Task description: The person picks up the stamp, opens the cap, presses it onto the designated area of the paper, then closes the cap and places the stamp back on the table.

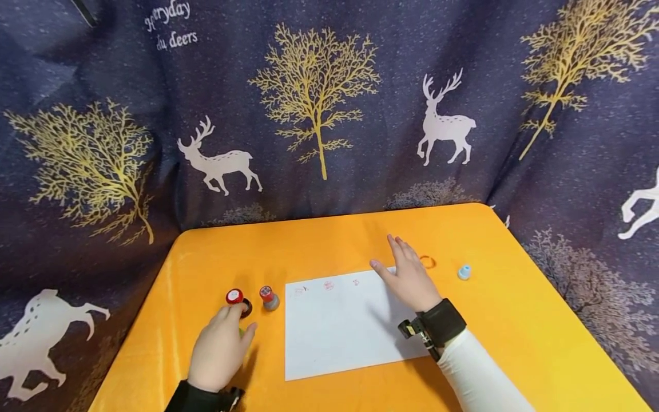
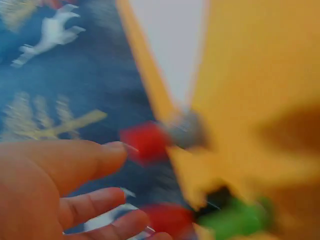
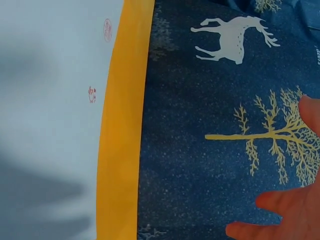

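Observation:
My left hand point(image 1: 218, 346) hovers at the left with fingers loosely spread and nothing in them. Just beyond its fingertips stands a red-topped stamp with a black base point(image 1: 234, 296), partly hidden. Right of it is a red stamp with a grey base point(image 1: 268, 294). A green object point(image 2: 237, 220), blurred in the left wrist view, is mostly covered by this hand in the head view. Over the right part of a white paper sheet point(image 1: 334, 337), my right hand point(image 1: 409, 280) is raised with its fingers extended, holding nothing. Red stamped prints point(image 1: 328, 285) line the sheet's top edge.
On the yellow table point(image 1: 515, 343), a light blue cap-like piece point(image 1: 464, 272) sits at the right. An orange ring point(image 1: 427, 262) lies behind the right hand. A dark curtain point(image 1: 334, 194) with deer and trees hangs around the table's back and sides.

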### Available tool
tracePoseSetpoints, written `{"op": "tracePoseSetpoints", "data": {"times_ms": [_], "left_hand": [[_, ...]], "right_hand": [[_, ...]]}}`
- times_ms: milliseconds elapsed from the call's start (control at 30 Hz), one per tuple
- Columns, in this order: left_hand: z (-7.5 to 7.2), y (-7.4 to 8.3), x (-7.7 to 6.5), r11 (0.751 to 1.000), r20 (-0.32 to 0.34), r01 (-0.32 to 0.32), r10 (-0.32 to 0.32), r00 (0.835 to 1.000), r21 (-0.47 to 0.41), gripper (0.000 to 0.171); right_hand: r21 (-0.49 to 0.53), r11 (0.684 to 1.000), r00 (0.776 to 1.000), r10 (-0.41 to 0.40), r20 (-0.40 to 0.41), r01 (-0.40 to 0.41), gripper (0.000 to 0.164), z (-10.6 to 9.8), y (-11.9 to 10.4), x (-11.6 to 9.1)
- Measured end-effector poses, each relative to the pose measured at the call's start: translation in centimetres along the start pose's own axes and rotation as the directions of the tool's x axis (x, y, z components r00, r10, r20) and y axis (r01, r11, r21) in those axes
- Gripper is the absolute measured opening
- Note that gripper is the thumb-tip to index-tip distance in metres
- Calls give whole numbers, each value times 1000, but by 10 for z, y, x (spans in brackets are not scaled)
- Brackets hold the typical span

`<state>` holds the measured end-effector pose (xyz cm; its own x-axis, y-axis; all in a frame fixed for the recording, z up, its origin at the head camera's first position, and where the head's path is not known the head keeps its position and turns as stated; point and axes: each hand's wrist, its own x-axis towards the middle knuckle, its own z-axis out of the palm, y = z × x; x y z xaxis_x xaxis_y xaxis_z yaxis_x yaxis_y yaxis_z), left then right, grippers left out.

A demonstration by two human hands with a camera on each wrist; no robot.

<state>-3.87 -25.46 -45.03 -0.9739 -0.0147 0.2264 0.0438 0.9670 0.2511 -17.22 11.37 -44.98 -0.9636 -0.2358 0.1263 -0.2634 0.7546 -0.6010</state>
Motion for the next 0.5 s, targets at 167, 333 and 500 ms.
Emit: {"op": "tracePoseSetpoints", "data": {"times_ms": [167, 333, 500], "left_hand": [[-3, 46, 22, 983, -104, -173, 166, 981, -56, 59], [10, 86, 42, 971, -42, -224, 221, 974, -81, 78], [28, 103, 49, 969, 4, -230, 232, 973, -88, 76]], "right_hand": [[-14, 1000, 1000, -11, -9, 11, 94, -1, -7, -4], [8, 999, 999, -43, -24, 44, 93, -1, -20, -13], [14, 998, 998, -55, -32, 56, 90, -2, -24, -15]]}}
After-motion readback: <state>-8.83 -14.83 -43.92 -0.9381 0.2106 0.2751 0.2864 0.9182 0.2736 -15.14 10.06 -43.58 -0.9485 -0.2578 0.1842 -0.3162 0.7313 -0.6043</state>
